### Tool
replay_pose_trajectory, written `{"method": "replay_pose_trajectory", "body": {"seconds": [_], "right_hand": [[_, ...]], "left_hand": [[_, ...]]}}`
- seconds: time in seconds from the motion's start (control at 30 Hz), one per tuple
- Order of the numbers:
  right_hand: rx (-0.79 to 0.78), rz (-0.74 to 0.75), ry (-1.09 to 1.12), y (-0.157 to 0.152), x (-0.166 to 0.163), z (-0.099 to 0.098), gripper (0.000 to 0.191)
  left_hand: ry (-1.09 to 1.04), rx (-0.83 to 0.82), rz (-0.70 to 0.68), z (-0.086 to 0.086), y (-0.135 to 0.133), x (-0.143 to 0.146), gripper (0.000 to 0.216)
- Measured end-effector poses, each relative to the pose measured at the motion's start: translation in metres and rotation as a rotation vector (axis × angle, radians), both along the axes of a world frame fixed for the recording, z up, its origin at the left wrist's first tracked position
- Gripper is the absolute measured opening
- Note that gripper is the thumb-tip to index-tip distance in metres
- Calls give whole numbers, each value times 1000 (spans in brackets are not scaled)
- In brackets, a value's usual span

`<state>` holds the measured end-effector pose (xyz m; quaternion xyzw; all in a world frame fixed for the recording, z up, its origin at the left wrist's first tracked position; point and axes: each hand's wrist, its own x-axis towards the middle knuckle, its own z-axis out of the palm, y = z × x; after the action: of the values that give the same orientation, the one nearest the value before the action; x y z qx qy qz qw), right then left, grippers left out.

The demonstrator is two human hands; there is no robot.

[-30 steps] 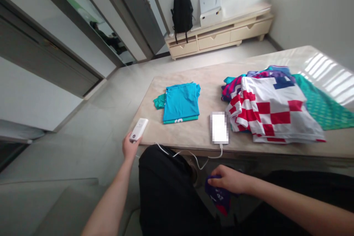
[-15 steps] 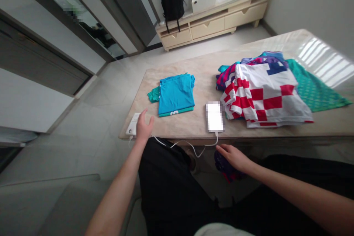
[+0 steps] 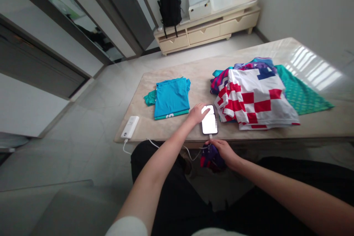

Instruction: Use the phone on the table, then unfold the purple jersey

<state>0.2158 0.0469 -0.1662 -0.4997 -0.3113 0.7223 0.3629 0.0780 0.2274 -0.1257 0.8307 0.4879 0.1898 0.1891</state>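
Head view: a pale room with grey doors on the left, a low cabinet against the far wall carrying a black backpack and a white box, tiled floor below. In front, a marbled surface is seen.

Progress, judged from the layout: two folded shirts, blue over green, are stacked on the surface's left part, so some folding looks done. A loose pile of jerseys, red-and-white checked one on top, with a green one spread beside it, is left unfolded on the right. Most of the work appears to remain.

The left hand is laid on the top edge of a phone, which lies on the surface just beside the pile; fingers are extended and touching, not closed around it. The right hand is held below the surface's near edge, grasping a bunched purple-and-red garment over the lap. A white power bank is set at the surface's near left corner, linked to the phone by a white cable hanging off the edge.

Hard to make out: the phone screen is blurred out. The garment in the right hand is crumpled, so its kind cannot be told. How many jerseys the pile holds cannot be counted, lower ones being covered. Print on the folded blue shirt is cut off by the fold. The surface's right end is washed out by window glare. Black trousers hide the seat.
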Motion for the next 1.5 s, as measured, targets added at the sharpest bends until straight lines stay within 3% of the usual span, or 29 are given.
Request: {"method": "replay_pose_trajectory", "body": {"seconds": [0.67,1.5], "right_hand": [[47,11,-20,0,3,2,59],[86,42,-86,3,9,-1,63]], "left_hand": [[-107,-48,143,-13,-17,-5,36],[-122,-146,113,-6,-16,-10,48]]}}
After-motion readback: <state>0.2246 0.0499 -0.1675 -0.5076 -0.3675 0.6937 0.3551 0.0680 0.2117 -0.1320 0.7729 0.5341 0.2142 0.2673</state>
